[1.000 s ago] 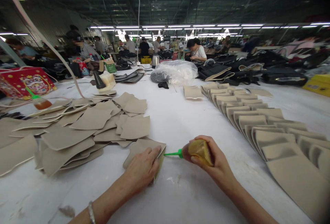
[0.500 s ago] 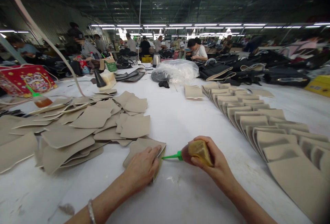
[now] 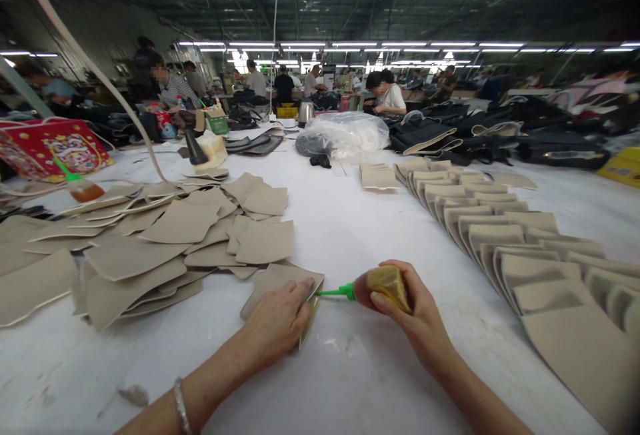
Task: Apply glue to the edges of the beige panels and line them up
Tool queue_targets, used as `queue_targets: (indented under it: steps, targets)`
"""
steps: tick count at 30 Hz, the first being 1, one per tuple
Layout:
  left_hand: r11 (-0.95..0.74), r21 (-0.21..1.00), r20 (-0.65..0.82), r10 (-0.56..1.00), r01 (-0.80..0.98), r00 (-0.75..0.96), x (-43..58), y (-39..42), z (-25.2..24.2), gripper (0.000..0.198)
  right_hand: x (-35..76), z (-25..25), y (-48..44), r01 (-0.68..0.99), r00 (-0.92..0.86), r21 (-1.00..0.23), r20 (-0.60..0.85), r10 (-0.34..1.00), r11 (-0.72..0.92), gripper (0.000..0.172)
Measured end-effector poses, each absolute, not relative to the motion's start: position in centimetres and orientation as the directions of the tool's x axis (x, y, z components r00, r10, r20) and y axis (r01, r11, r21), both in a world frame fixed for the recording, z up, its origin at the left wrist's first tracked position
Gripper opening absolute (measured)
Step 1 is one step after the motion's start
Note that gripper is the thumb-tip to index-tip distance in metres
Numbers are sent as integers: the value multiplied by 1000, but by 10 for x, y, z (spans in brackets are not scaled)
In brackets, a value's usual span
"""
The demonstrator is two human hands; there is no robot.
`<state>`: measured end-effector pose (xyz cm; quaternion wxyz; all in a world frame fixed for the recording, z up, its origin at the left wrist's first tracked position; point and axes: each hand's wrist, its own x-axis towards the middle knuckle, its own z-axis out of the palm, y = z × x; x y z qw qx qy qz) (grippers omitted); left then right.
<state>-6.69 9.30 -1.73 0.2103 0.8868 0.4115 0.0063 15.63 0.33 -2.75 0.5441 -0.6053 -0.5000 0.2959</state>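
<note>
The right hand (image 3: 421,311) grasps an amber squeeze bottle (image 3: 387,283), green nozzle (image 3: 345,290) at the edge of a taupe panel (image 3: 265,283); the left hand (image 3: 280,318), unclenched, pins it to the surface (image 3: 330,221). Best squeeze lightly (and evenly).

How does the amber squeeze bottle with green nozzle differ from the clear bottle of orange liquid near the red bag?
The amber squeeze bottle is held in the right hand; the clear bottle of orange liquid is unheld. The amber bottle's nozzle points left, nearly level; the clear bottle's slants upward. The amber bottle looks larger than the clear one. Both nozzles are green.
</note>
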Motion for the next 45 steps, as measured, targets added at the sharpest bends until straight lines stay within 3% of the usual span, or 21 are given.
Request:
queue_targets:
  steps: [6,15,23,27,30,34,37,41,43,45]
  targets:
    - [-568,371,-158,741,734,653,-67,92,-15,46,156,-29,6,302,387,-949,205,899,86,43]
    - [-545,395,-151,756,740,637,-67,90,-18,49,122,-32,-38,116,356,-991,-16,934,-61,38]
    - [-531,419,-151,759,736,633,-66,90,-15,50,119,-27,-32,130,424,-991,24,905,-34,38]
    - [-519,433,-148,766,737,626,-66,91,-18,50,108,-23,-43,49,436,-998,-20,900,-46,40]
    - [-498,444,-147,779,745,609,-66,92,-17,50,107,-21,-50,-198,453,-978,-148,879,-62,35]
    - [-462,509,-155,781,726,605,-69,95,-13,45,123,-18,-49,-661,346,-744,-414,842,-95,33]
    - [-446,480,-50,846,756,531,-81,98,-16,43,147,-11,-42,-846,348,-533,-520,780,22,30]
    - [-296,273,128,954,916,270,-106,106,-32,56,183,8,-31,-920,382,-305,-571,726,244,35]
    - [-235,284,77,972,930,222,-116,113,-39,57,200,21,-25,-915,403,-229,-521,753,331,39]
    - [-168,397,-54,977,902,206,-122,121,-42,49,217,33,-19,-895,445,-190,-432,785,403,42]
